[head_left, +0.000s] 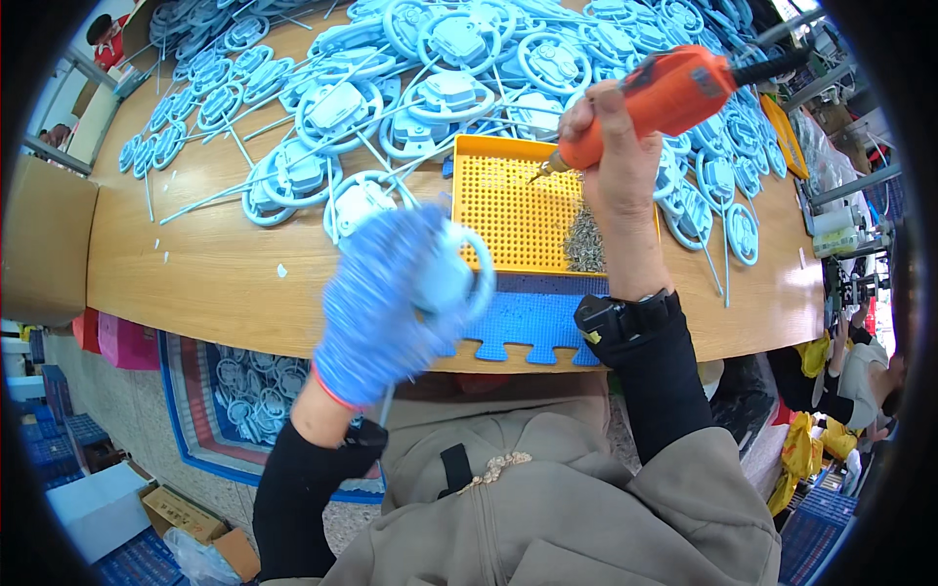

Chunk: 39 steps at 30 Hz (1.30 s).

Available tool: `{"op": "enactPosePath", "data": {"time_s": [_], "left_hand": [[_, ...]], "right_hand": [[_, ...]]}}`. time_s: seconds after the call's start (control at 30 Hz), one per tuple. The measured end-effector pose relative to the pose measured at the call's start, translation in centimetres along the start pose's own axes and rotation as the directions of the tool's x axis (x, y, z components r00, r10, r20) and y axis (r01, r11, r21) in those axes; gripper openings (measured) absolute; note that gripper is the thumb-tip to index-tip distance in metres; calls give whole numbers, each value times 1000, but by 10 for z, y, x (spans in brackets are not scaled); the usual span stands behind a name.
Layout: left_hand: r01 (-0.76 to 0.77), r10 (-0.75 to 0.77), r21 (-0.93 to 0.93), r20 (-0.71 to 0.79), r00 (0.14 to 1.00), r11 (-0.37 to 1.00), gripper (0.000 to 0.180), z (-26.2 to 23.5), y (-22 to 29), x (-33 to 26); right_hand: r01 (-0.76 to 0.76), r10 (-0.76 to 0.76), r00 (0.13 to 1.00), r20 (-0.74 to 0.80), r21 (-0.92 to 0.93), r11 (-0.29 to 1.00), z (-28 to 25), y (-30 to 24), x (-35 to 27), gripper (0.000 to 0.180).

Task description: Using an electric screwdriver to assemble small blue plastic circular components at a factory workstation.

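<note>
– Left blue-gloved hand [379,303]?
– Motion-blurred; we see fingers clasping a pale-blue plastic wheel-shaped part [447,278] near the wooden bench's [210,278] front edge.
– Right bare hand [622,146]?
– Fingers wrapped round an orange cylindrical power screwdriver [674,88]; we note its tip over the yellow perforated plastic tray [503,220].

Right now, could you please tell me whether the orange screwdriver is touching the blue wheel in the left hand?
Apart: the head view shows the yellow tray between the orange screwdriver, tip included, and the blue wheel.
</note>
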<state>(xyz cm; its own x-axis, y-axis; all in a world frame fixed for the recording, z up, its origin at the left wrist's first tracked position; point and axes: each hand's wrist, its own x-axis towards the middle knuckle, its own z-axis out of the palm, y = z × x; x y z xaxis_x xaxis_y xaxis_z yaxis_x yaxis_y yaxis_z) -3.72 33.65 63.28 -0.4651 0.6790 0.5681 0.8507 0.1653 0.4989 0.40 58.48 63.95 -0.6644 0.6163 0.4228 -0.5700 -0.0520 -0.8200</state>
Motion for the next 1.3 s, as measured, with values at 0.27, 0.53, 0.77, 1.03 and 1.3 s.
{"op": "enactPosePath", "data": {"time_s": [0.27,0.53,0.77,1.03,1.3], "left_hand": [[21,-15,-45,124,992,999,71,27,23,-45],[129,-126,-21,113,986,991,69,27,29,-49],[160,-159,10,158,975,987,65,26,29,-47],[165,-154,-84,122,980,983,65,29,30,-43],[213,-219,50,191,957,976,67,-6,35,-62]], "right_hand": [[-6,-1,971,239,30,1000,36,-71,-53,49],[-95,89,926,367,-1,995,54,-63,-97,49],[-224,188,935,301,90,970,60,-53,-100,19],[-262,262,905,334,-47,964,62,-45,-95,27],[-193,132,930,343,148,970,48,-55,-78,22]]}}
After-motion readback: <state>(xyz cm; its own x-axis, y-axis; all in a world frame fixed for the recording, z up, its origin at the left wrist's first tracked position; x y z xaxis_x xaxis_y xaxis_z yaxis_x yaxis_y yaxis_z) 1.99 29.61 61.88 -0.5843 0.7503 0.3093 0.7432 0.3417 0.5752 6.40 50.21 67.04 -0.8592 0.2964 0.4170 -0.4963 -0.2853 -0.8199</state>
